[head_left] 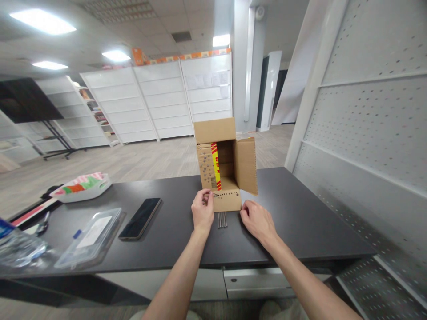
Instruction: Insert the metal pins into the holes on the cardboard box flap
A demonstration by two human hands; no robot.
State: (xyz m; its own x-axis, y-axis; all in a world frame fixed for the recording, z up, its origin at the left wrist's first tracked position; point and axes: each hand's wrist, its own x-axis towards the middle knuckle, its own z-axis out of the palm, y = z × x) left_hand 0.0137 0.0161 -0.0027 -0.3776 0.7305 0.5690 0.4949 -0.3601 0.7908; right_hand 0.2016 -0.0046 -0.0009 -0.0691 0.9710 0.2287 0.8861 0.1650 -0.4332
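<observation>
An open cardboard box (226,184) lies on its side on the dark desk, its opening towards me. A row of small holes runs across its lower flap (227,205). At that flap's left edge, my left hand (203,211) pinches a thin dark screw against the cardboard. My right hand (258,218) rests closed on the desk by the flap's right corner; its fingertips meet the edge, and whether they grip anything is hidden. Several long metal screws (222,220) lie side by side just under the flap. Small screw heads or holes dot the box's left flap (205,166).
Left of the box lie a black phone (140,218) and a clear plastic case (89,238). A white basket (103,183) with colourful packets stands farther back, and a plastic bottle (20,246) is at the left edge. A white perforated panel (363,120) rises on the right.
</observation>
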